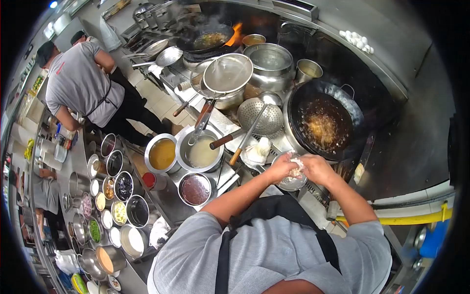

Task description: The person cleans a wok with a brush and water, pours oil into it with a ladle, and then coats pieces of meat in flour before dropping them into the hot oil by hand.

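Two hands meet just right of the frame's centre, over a small metal bowl (292, 182) that sits at the edge of the bench below a big black wok (325, 122). The left hand (280, 168) and the right hand (317, 169) both curl their fingers around a pale, sticky lump of batter (295, 167), so each grip is closed on it, and the lump sits between the palms directly above the bowl. In the wok, just above the hands, golden pieces fry in bubbling oil. A perforated skimmer (261, 116) lies to the left of the wok with its wooden handle pointing down toward the bowl. Further left stand a pot of orange sauce (162, 153) and a pot of pale liquid (201, 153) with a ladle in it. In the upper left of the frame, another person in a grey shirt (81, 81) bends over a bench crowded with small containers.
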The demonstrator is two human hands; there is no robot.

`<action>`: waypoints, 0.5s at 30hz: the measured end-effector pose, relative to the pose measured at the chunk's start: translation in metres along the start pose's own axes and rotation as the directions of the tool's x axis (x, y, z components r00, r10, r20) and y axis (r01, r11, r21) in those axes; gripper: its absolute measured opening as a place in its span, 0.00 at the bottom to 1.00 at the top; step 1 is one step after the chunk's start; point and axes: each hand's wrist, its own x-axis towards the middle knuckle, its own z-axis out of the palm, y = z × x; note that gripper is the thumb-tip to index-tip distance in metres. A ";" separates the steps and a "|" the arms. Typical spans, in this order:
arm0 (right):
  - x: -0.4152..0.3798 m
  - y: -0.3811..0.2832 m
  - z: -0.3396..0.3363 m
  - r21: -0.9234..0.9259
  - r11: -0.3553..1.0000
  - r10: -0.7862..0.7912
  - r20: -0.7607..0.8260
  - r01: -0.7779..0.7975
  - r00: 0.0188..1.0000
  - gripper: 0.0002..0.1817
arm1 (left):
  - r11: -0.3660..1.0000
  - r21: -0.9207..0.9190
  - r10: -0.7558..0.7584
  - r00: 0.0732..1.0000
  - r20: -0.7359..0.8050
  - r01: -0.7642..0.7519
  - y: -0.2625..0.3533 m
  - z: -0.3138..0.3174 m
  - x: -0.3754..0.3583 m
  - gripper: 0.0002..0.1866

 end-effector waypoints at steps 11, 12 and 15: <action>-0.012 -0.004 -0.026 0.632 0.634 0.421 0.203 -0.447 0.884 0.10 | 0.720 0.693 0.119 0.990 -0.076 -0.033 -0.005 -0.004 -0.005 0.05; -0.010 -0.007 -0.021 0.665 0.581 0.420 0.248 -0.469 0.873 0.13 | 0.525 0.837 0.278 0.960 0.004 -0.156 -0.015 -0.012 0.001 0.07; -0.005 -0.003 0.000 0.439 0.826 0.331 0.129 -0.354 0.935 0.12 | 0.237 0.923 0.413 0.892 0.185 -0.302 -0.011 -0.004 -0.003 0.11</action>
